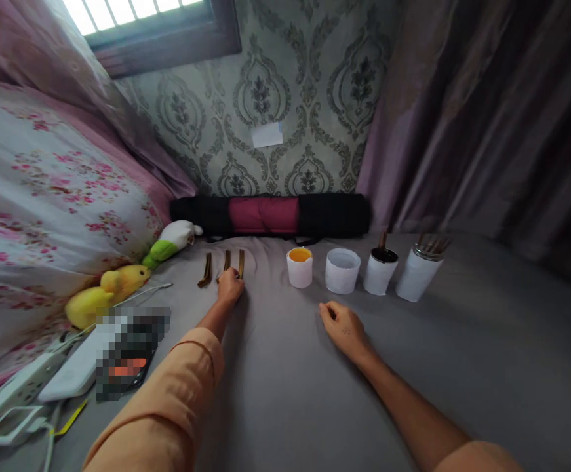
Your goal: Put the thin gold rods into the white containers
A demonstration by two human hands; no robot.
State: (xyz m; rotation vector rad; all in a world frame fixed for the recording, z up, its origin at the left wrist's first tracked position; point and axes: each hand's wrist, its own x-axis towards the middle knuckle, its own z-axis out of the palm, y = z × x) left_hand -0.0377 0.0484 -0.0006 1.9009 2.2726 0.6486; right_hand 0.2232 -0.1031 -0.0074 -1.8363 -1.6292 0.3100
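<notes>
Three small groups of thin brown sticks lie on the grey sheet: a left group (pixel 206 270), a middle group (pixel 227 259) and a right group (pixel 241 263). My left hand (pixel 230 286) is closed at the near ends of the middle and right groups; what its fingertips hold is hidden. My right hand (pixel 343 324) rests in a loose fist, nothing showing in it. Beyond it stand a white-wrapped cup with orange content (pixel 299 272), a wider white cup (pixel 343 278), a white cup with a dark inside (pixel 380 275) and a white-wrapped jar (pixel 415 278) of brown sticks.
A black and maroon roll (pixel 265 215) lies along the patterned wall. On the left are a yellow plush toy (pixel 86 308), a green and white plush toy (pixel 170 242), a power strip (pixel 17 396), cables, a white slab-shaped device (pixel 76 370) and a blurred-out dark object (pixel 132 351).
</notes>
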